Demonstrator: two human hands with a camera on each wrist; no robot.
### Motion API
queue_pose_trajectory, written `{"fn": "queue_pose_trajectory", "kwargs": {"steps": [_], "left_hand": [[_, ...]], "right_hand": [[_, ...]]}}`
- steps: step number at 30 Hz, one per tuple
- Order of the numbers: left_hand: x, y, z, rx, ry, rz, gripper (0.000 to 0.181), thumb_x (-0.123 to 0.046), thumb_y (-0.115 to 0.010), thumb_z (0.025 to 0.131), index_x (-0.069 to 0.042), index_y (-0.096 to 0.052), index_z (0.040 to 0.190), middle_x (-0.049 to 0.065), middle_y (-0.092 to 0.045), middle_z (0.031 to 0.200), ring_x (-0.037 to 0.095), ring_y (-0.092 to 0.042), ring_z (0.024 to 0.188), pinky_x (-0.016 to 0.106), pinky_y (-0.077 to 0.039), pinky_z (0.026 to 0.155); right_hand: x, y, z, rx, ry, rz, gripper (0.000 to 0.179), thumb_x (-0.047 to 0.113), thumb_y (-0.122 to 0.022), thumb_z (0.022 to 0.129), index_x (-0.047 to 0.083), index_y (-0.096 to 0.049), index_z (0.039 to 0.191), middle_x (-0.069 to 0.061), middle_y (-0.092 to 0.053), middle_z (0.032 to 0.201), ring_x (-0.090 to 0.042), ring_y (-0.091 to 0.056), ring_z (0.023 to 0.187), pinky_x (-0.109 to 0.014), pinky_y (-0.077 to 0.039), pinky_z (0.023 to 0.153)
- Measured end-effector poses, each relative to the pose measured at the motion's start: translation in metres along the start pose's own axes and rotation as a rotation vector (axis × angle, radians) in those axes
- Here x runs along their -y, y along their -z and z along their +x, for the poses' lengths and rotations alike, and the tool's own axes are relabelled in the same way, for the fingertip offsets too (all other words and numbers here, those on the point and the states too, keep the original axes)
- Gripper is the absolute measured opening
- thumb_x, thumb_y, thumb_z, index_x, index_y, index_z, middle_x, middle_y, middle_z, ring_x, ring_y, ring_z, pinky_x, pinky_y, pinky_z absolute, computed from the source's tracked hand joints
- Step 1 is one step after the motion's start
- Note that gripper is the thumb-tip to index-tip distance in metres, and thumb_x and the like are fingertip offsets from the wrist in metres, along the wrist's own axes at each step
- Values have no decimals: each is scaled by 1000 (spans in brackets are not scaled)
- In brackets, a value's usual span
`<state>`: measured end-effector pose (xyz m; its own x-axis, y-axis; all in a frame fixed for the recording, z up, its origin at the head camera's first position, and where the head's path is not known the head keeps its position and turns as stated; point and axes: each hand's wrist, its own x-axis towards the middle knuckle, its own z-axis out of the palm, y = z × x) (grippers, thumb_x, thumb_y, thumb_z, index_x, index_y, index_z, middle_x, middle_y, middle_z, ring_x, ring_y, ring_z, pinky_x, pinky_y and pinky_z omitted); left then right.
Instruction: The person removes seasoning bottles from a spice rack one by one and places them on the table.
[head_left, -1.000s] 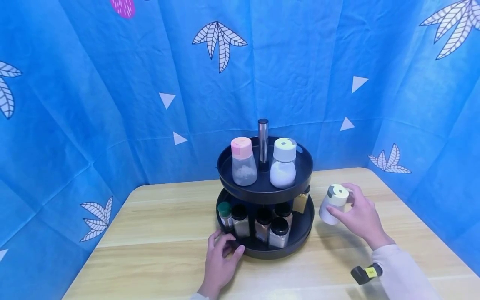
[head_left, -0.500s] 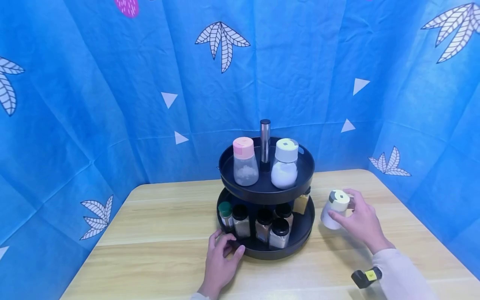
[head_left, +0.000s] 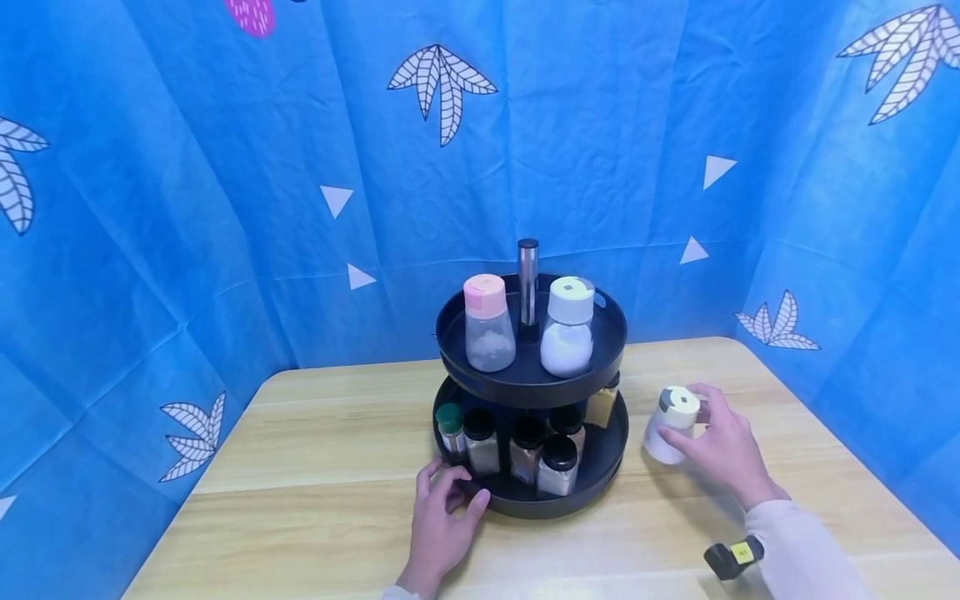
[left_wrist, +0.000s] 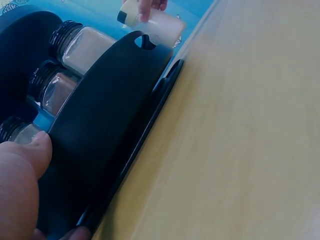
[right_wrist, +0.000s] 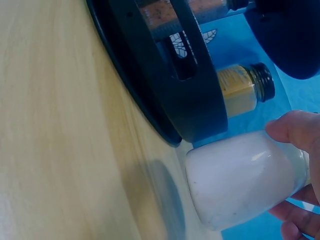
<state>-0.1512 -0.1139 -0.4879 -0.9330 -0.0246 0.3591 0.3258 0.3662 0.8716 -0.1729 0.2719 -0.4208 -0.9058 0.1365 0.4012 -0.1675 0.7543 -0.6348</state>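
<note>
My right hand [head_left: 723,446] grips a clear seasoning jar [head_left: 670,427] with a whitish lid and white contents, to the right of a black two-tier spice rack [head_left: 525,387]. In the right wrist view the jar [right_wrist: 245,180] is tilted, with thumb and fingers around its lid end and its base close over the table. My left hand [head_left: 442,525] holds the lower tray's rim at the front left. Its thumb lies over the rim of the lower tray [left_wrist: 95,125] in the left wrist view, with the other fingers mostly hidden.
On the upper tray stand a pink-lidded jar [head_left: 489,325] and a white-lidded jar [head_left: 567,329] beside the metal post [head_left: 528,283]. The lower tray bears a green-capped bottle [head_left: 452,429] and several black-lidded spice jars [head_left: 558,467]. Behind the wooden table [head_left: 315,467] hangs a blue curtain [head_left: 300,167].
My right hand has lowered the seasoning jar a little, bringing it closer to the table. The left hand and the rack stay where they were.
</note>
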Motion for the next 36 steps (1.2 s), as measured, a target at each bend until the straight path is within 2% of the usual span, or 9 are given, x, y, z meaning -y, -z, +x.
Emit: {"fn": "queue_pose_trajectory", "kwargs": {"steps": [6,13,36], "left_hand": [[-2,0,0,-16,-2,-18,27,-20,-78,82,-5,-60,97,27,-34,131,26,-64,89,28,-56,76],[0,0,0,-9,10,-55,27,-18,-78,82,-6,-60,98,26,-32,133,19,-62,85,27,-56,74],[1,-1,1,-2,45,-32,27,-21,-79,82,-10,-60,98,25,-31,134,19,-61,85,27,-56,76]], "right_hand": [[-2,-2,-1,19,-11,-11,74,33,-81,79,-1,-43,131,-33,-62,111,-47,-59,100,-61,-46,76],[-5,-2,-2,25,-13,-20,73,33,-81,78,0,-43,131,-34,-60,113,-47,-60,99,-60,-46,74],[-6,-5,-5,64,-35,-23,76,35,-80,79,-2,-40,133,-36,-57,117,-49,-58,102,-62,-46,78]]}}
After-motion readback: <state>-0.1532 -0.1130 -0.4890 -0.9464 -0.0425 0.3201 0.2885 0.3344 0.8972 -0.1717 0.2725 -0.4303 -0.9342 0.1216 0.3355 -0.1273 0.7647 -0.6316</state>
